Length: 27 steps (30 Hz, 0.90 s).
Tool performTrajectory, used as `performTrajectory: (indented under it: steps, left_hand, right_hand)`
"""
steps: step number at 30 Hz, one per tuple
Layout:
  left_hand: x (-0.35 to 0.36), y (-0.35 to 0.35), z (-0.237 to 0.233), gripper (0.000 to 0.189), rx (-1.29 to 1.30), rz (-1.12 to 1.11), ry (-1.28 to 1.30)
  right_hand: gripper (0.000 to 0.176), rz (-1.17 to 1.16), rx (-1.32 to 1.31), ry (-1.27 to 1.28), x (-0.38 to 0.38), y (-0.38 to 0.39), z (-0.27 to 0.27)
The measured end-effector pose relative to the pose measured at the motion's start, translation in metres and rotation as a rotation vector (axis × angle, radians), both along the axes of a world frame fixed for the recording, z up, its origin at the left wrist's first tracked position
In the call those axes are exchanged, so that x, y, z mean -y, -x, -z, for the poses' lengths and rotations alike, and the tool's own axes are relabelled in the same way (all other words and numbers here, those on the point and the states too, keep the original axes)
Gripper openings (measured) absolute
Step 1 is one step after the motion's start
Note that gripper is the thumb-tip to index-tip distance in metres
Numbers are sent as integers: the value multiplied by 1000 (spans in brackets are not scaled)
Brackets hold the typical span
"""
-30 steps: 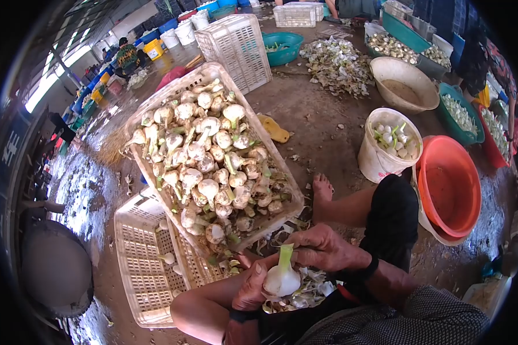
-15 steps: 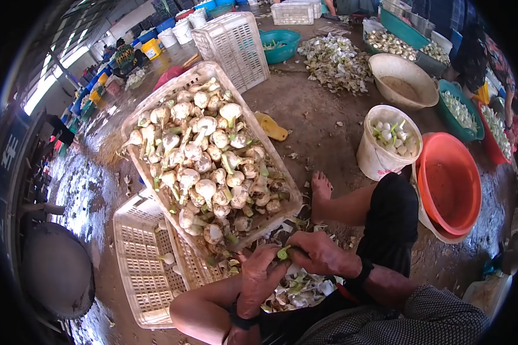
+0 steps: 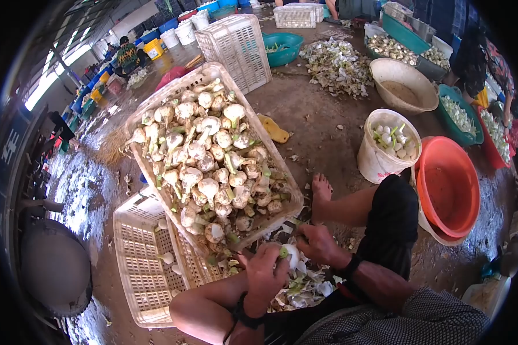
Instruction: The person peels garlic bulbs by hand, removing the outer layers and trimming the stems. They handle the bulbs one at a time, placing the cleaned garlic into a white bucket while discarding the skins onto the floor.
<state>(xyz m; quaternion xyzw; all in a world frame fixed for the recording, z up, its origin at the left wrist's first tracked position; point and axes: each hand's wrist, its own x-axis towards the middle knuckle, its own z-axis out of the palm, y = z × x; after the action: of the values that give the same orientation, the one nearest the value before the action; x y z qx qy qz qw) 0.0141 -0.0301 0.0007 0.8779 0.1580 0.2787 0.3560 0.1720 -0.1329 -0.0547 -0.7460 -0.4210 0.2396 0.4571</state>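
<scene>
My left hand point(image 3: 266, 270) is closed around a white peeled bulb point(image 3: 292, 256) with a green cut stem, low in the middle of the view. Just right of it is my right hand point(image 3: 319, 244), its fingers curled together; what they hold, if anything, is too small to make out. Above my hands a white crate point(image 3: 213, 70) is heaped with unpeeled bulbs point(image 3: 208, 187) that have brown-stained skins. Loose peelings point(image 3: 305, 287) lie below my hands, between my legs.
A white bucket point(image 3: 369, 155) with peeled bulbs stands right, beside a red basin point(image 3: 448, 187). An emptier crate point(image 3: 147, 259) sits lower left. Farther off are a pile of peelings point(image 3: 336, 66), a beige basin point(image 3: 403, 86), an upright crate point(image 3: 236, 52) and a person point(image 3: 126, 56).
My right hand has moved away from my left hand, to the right and slightly up. The white side of the bulb in my left hand now shows.
</scene>
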Motion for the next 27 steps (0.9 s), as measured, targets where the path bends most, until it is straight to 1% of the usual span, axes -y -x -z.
performTrajectory:
  steps: [2,3,5,6,7,8,9,11,12,14,15,17,19,21,22,26,27]
  left_hand:
    - [-4,4,0,23,31,-42,172]
    - [-6,5,-1,23,34,-37,169]
    - [-9,9,-4,20,134,-1,518]
    - [-9,12,-6,19,185,12,695]
    - [-6,11,-14,17,241,44,807]
    - [-7,11,-15,17,247,38,807]
    - [-8,12,-16,18,268,46,788]
    - [-8,15,-16,19,290,53,768]
    - [-9,16,-15,20,248,15,759]
    - [-9,15,-11,20,214,-20,752]
    - [-8,15,-8,20,191,-29,768]
    - [-8,15,-7,20,162,-41,784]
    - [-11,14,-10,19,141,-2,451]
    - [-13,16,-8,20,129,33,446]
    - [-14,15,-7,21,119,69,442]
    - [-16,16,-11,19,82,102,451]
    - [-17,16,-13,19,78,123,418]
  right_hand:
    - [16,1,336,125,2,-2,24]
    - [16,6,339,123,4,-3,38]
    - [20,-339,323,296,8,-5,63]
    - [20,-342,325,296,11,-4,66]
    - [23,-350,148,144,12,-6,69]
    - [26,-356,-31,-6,13,-6,72]
    - [26,-363,-30,-5,9,-5,55]
    - [38,-38,-776,132,3,-1,-4]
    - [38,-39,-772,131,4,-1,-13]
    - [44,-234,-1046,22,7,-2,-25]
    - [46,-267,-1023,-10,8,1,-29]
    - [45,-259,-1027,-46,9,8,-25]
    - [45,-250,-1036,-86,9,11,-22]
    - [43,-234,-1112,-69,10,8,-18]
    - [43,-231,-1111,-70,11,8,-17]
    - [39,-250,-1144,-68,14,9,-13]
    - [38,-260,-1157,-65,15,10,-12]
